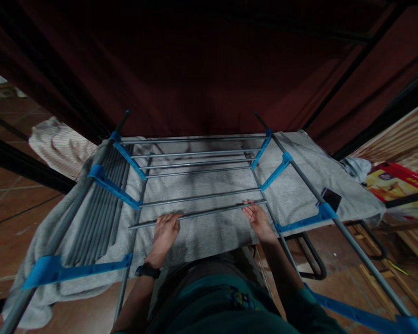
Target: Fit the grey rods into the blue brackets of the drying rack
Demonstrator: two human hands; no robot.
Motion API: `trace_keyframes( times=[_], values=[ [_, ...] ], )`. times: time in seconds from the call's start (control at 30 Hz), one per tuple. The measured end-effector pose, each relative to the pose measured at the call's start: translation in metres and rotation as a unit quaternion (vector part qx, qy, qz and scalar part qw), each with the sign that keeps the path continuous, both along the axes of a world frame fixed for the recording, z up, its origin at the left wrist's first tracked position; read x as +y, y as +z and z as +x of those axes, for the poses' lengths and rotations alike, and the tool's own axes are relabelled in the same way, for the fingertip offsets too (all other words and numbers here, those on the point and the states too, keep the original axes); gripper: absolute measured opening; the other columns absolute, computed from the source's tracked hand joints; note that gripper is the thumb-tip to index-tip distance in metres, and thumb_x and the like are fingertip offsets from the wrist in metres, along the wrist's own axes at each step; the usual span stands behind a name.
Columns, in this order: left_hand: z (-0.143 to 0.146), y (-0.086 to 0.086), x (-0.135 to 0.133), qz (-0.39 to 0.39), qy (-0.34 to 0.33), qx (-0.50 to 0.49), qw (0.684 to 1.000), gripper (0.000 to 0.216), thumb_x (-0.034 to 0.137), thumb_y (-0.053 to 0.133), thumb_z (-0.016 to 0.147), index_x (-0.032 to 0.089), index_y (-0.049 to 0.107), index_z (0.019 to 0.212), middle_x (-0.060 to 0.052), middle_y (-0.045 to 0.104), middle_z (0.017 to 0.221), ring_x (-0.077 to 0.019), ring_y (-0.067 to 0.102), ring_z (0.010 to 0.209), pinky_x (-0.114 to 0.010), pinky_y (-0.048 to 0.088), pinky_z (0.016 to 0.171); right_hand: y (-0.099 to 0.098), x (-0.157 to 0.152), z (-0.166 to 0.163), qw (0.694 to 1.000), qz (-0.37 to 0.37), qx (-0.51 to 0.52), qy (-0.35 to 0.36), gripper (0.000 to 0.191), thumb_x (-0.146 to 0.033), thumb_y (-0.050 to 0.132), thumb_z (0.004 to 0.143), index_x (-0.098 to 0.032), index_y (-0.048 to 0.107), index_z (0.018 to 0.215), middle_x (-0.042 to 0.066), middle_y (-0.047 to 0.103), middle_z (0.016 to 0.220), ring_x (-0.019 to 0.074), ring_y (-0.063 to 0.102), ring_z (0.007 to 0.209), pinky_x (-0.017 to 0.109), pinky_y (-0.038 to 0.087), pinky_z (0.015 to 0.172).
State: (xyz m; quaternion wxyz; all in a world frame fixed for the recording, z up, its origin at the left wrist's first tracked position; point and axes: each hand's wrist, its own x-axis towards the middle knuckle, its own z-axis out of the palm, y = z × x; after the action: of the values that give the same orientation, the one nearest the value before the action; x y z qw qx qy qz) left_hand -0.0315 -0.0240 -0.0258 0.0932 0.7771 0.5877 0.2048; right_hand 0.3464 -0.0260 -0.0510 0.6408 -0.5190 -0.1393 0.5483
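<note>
A metal rack frame (202,153) with grey rods and blue plastic connectors lies over a grey cloth (209,232) on the floor. I hold one loose grey rod (209,212) across the frame's near end. My left hand (165,232) grips the rod near its left end, fingers curled over it. My right hand (257,215) holds it close to the right end, fingers wrapped round it next to a blue connector (277,171). A black watch sits on my left wrist.
A bundle of spare grey rods (97,208) lies on the cloth at left. A small dark object (330,198) rests on the cloth at right. A red and yellow box (393,183) and wooden slats lie further right. Dark red fabric hangs behind.
</note>
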Motion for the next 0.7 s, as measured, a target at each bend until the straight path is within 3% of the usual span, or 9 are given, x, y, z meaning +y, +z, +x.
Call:
trace_keyframes(
  times=[0.33, 0.57, 0.7],
  values=[
    [0.001, -0.003, -0.001, -0.013, 0.012, -0.008, 1.0, 0.03, 0.023, 0.048, 0.092, 0.023, 0.074, 0.108, -0.01, 0.077, 0.106, -0.0301, 0.067, 0.104, -0.043, 0.046, 0.095, 0.001, 0.007, 0.013, 0.998, -0.021, 0.004, -0.067, 0.014, -0.034, 0.073, 0.077, -0.028, 0.064, 0.085, 0.002, 0.076, 0.088, 0.0223, 0.073, 0.096, 0.038, 0.062, 0.09],
    [0.001, -0.008, -0.004, -0.011, 0.026, 0.02, 0.999, 0.031, 0.026, 0.047, 0.097, 0.022, 0.072, 0.114, -0.01, 0.076, 0.109, -0.0297, 0.065, 0.107, -0.045, 0.045, 0.097, -0.001, 0.007, 0.016, 0.994, -0.02, 0.034, -0.103, 0.005, -0.028, 0.062, 0.09, -0.024, 0.062, 0.089, 0.0, 0.075, 0.086, 0.0157, 0.073, 0.087, 0.033, 0.063, 0.086],
    [0.001, -0.009, -0.006, -0.012, 0.031, 0.024, 0.999, 0.03, 0.022, 0.048, 0.097, 0.022, 0.072, 0.114, -0.01, 0.075, 0.11, -0.0295, 0.065, 0.108, -0.045, 0.044, 0.099, -0.005, 0.006, 0.02, 0.995, -0.016, 0.038, -0.095, 0.004, -0.025, 0.058, 0.091, -0.023, 0.062, 0.089, 0.0, 0.075, 0.09, 0.0134, 0.073, 0.089, 0.03, 0.062, 0.086]
  ],
)
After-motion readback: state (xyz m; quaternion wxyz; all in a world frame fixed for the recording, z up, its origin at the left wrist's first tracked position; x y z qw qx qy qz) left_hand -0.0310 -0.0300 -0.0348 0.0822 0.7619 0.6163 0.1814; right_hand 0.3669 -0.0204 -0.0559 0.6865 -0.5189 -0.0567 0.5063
